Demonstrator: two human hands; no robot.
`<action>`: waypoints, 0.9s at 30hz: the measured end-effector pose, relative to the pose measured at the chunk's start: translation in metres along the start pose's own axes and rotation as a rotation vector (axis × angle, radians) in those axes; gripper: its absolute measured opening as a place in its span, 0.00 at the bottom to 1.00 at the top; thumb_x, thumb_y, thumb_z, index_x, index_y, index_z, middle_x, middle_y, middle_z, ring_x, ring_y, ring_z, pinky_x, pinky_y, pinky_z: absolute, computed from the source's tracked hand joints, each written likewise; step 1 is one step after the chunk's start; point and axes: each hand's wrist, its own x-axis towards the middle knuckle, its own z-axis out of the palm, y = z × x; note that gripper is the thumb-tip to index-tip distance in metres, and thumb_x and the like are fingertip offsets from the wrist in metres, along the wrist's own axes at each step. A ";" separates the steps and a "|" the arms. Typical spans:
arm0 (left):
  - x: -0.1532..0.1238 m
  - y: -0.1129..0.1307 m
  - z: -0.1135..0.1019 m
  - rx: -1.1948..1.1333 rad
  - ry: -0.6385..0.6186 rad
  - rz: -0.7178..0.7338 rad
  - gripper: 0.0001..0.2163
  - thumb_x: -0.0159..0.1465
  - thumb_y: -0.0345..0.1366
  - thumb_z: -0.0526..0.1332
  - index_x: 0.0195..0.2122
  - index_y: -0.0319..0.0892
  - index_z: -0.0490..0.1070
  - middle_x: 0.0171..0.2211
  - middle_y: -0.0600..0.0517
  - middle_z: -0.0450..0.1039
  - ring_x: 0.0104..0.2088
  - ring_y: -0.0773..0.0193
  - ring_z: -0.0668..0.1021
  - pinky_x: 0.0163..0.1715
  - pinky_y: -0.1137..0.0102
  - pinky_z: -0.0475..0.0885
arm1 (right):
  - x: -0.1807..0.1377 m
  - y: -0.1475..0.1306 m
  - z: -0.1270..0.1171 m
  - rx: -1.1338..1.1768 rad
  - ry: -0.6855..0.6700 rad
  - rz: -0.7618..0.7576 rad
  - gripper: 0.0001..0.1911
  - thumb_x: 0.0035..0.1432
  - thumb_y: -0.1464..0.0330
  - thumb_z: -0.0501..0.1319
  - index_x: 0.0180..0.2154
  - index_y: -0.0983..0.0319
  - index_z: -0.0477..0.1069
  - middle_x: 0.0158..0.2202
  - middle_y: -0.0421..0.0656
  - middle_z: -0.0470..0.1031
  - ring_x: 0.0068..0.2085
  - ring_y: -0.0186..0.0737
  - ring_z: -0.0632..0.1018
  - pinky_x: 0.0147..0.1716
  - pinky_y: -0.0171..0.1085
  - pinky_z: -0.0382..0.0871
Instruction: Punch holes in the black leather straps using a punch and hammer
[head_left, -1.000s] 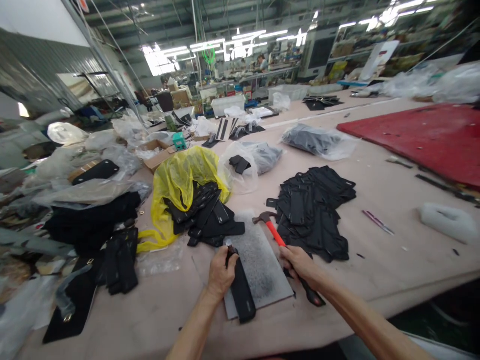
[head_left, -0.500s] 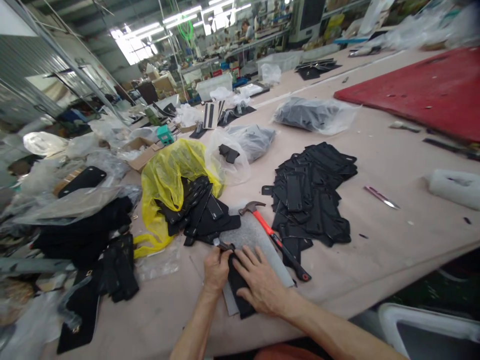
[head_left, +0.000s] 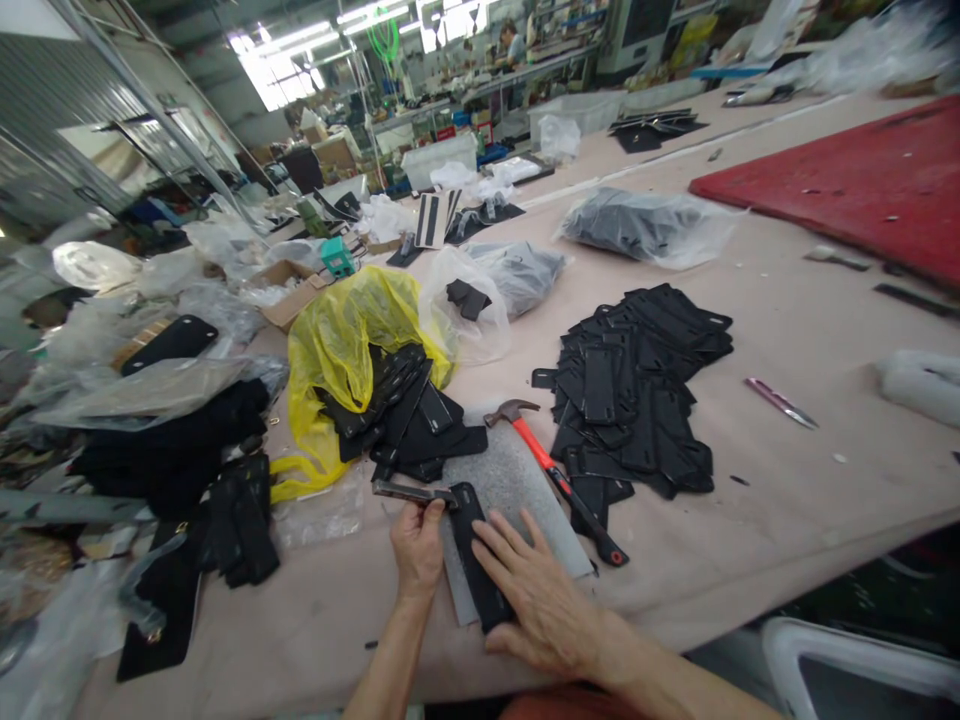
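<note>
- Our left hand (head_left: 417,550) grips a metal hand tool (head_left: 409,492).
- Our right hand (head_left: 541,590) lies spread over the black panel (head_left: 466,535), upon the grey board (head_left: 501,478).
- The claw hammer (head_left: 559,480) rests near this panel.

Near the front edge of the table (head_left: 300,630), the black strip (head_left: 466,535) looks matt, the slab (head_left: 517,478) rough; the hammer head (head_left: 511,411) is dull metal, the yellow bag (head_left: 360,310) glossy plastic.

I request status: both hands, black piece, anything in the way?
Left hand holding metal tool. Black piece on grey board, under right hand. Hammer alongside, not touching.
</note>
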 end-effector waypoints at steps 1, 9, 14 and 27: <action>-0.003 -0.001 0.000 0.011 -0.002 0.003 0.14 0.62 0.46 0.62 0.38 0.40 0.78 0.36 0.47 0.81 0.39 0.55 0.81 0.44 0.63 0.75 | -0.002 -0.001 0.003 -0.004 -0.008 -0.001 0.50 0.55 0.52 0.65 0.69 0.64 0.45 0.70 0.52 0.45 0.69 0.57 0.43 0.65 0.61 0.26; -0.004 0.002 0.002 0.044 -0.046 0.087 0.12 0.61 0.43 0.62 0.38 0.41 0.78 0.37 0.47 0.81 0.40 0.54 0.81 0.43 0.63 0.75 | 0.052 0.034 -0.012 -0.065 0.025 0.096 0.45 0.57 0.51 0.63 0.67 0.64 0.51 0.69 0.53 0.48 0.69 0.58 0.47 0.63 0.64 0.29; -0.012 0.003 0.004 -0.025 -0.088 0.087 0.11 0.61 0.41 0.63 0.38 0.40 0.79 0.37 0.47 0.81 0.39 0.55 0.82 0.41 0.64 0.77 | 0.060 0.047 -0.020 -0.049 0.017 0.081 0.47 0.52 0.51 0.66 0.67 0.63 0.53 0.69 0.54 0.48 0.69 0.58 0.48 0.64 0.63 0.33; -0.016 -0.003 0.010 0.020 -0.236 0.173 0.10 0.61 0.39 0.62 0.40 0.43 0.79 0.39 0.48 0.81 0.41 0.55 0.82 0.45 0.62 0.78 | 0.041 0.038 -0.016 -0.014 0.139 0.202 0.30 0.57 0.67 0.59 0.62 0.61 0.61 0.66 0.47 0.58 0.68 0.50 0.52 0.65 0.59 0.36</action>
